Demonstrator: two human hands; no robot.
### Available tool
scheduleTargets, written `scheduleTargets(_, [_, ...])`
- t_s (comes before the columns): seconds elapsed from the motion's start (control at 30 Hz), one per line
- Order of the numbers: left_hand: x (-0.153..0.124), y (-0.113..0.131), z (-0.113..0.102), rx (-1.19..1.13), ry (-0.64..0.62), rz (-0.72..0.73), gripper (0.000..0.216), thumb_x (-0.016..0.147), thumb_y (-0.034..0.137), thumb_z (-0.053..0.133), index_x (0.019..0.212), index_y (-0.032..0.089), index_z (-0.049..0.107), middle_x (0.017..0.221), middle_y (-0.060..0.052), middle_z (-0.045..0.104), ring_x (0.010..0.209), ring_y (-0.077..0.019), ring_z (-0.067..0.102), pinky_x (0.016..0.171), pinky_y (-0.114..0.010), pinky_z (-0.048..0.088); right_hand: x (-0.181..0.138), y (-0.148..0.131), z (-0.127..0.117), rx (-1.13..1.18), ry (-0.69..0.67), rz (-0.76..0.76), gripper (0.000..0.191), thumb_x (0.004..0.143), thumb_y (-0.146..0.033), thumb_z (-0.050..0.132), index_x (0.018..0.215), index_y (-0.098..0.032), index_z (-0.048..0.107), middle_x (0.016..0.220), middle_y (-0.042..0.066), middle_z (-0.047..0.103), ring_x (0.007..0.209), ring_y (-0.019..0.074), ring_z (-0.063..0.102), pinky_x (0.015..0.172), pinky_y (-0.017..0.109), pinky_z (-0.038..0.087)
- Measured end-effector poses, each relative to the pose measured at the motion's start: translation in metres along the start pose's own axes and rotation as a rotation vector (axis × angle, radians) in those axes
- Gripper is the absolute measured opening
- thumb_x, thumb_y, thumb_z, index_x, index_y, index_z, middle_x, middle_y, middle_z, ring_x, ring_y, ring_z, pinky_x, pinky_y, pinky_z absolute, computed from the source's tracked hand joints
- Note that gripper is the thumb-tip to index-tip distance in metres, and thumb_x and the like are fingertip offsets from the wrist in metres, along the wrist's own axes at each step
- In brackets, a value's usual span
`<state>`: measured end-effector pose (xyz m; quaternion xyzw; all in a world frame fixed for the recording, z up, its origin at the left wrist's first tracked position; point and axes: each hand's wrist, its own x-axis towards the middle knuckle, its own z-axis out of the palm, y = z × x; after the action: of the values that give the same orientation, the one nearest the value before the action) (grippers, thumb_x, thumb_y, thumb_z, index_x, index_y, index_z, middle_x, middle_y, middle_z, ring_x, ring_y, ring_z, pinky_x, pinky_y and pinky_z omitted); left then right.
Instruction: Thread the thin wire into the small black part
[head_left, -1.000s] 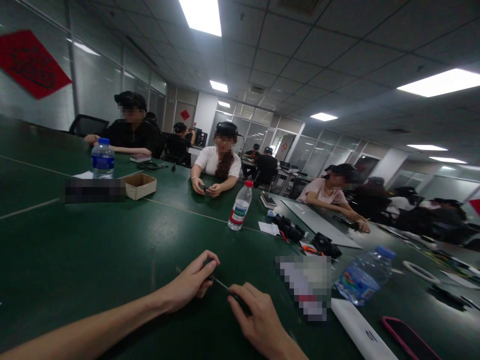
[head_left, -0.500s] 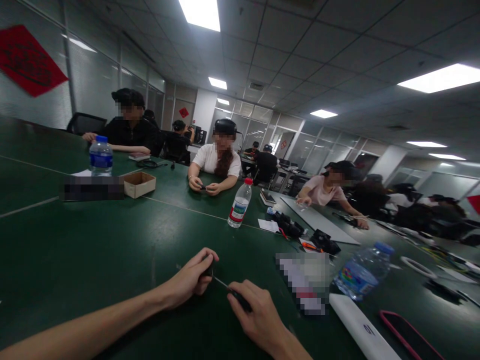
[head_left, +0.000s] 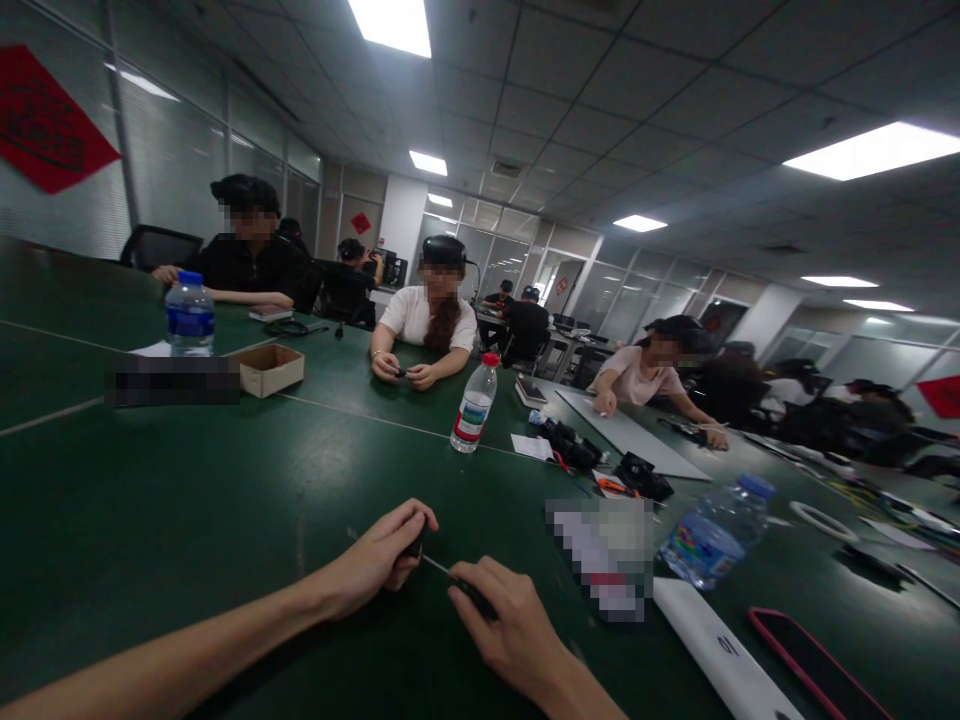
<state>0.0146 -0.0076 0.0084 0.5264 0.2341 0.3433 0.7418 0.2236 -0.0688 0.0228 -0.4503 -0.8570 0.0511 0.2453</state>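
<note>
My left hand [head_left: 375,562] rests on the green table [head_left: 187,500] with its fingers pinched round a small black part [head_left: 415,545]. My right hand [head_left: 510,632] is closed on the dark handle of a thin screwdriver [head_left: 450,576], whose metal shaft runs up-left to the black part. The two hands sit close together near the table's front edge, both forearms lying on the table.
A clear water bottle [head_left: 709,540] lies on its side to the right, beside a white box [head_left: 720,650] and a pink-edged phone [head_left: 814,672]. Further off stand a red-capped bottle [head_left: 472,405], a cardboard box [head_left: 270,368] and a blue-capped bottle [head_left: 189,315]. Several people sit around the table.
Both hands stay closed on the part and the screwdriver. The view has swung slightly, so everything has shifted a little to the left.
</note>
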Motion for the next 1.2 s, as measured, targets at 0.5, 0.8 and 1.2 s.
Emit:
scheduleTargets(0.5, [0.000,-0.003,0.002,0.201,0.018,-0.003,0.036,0.090,0.056,0.039,0.104,0.023,0.039,0.062,0.009,0.031,0.048,-0.0064,0.026,0.046,-0.019,0.020,0.002,0.011,0.005,0.012,0.187,0.171,0.023,0.096,-0.031,0.044,0.108,-0.019,0.060,0.096,0.006,0.067,0.085,0.0178,0.064,0.074,0.028,0.050])
scheduleTargets(0.8, [0.002,-0.006,-0.002,0.034,0.026,-0.015,0.034,0.089,0.055,0.043,0.102,0.023,0.041,0.061,0.009,0.030,0.048,-0.0060,0.024,0.047,-0.020,0.015,0.002,0.004,0.002,0.033,0.079,0.097,0.018,0.093,-0.030,0.049,0.104,-0.020,0.060,0.094,0.004,0.067,0.080,0.0158,0.065,0.068,0.025,0.049])
scheduleTargets(1.2, [-0.002,0.002,0.001,-0.041,0.039,0.028,0.036,0.087,0.031,0.052,0.118,0.027,0.034,0.062,0.010,0.031,0.049,-0.0059,0.024,0.050,-0.022,0.015,-0.001,0.002,0.001,0.052,0.043,0.160,0.014,0.094,-0.034,0.047,0.099,-0.021,0.052,0.075,-0.002,0.060,0.064,0.0127,0.059,0.054,0.022,0.040])
